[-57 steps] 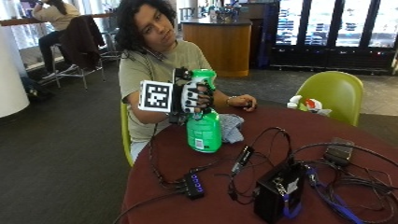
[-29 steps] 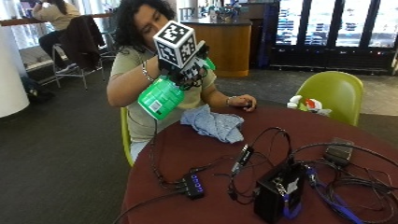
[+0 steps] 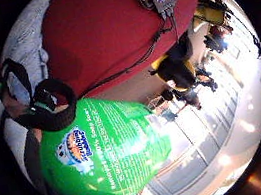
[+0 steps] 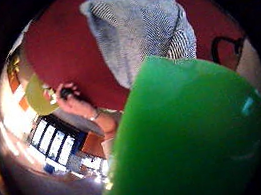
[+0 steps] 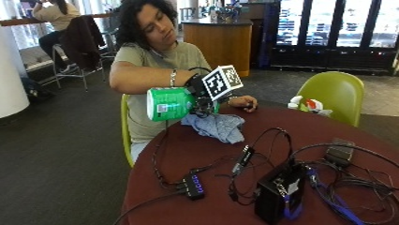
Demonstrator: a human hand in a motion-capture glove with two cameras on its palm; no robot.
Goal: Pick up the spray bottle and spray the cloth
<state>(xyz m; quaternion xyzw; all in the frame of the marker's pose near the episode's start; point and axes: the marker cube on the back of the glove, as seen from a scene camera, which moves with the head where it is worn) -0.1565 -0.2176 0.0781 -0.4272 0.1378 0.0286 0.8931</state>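
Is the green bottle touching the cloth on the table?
Apart. In the outside view the spray bottle is held sideways in the air, above the cloth.

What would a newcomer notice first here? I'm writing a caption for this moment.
The green bottle, held sideways in the air by the gloved right hand above the table's near edge, its base toward the camera. Next, the crumpled blue-grey cloth on the dark red table just below the bottle. The bare hand rests on the table behind the cloth.
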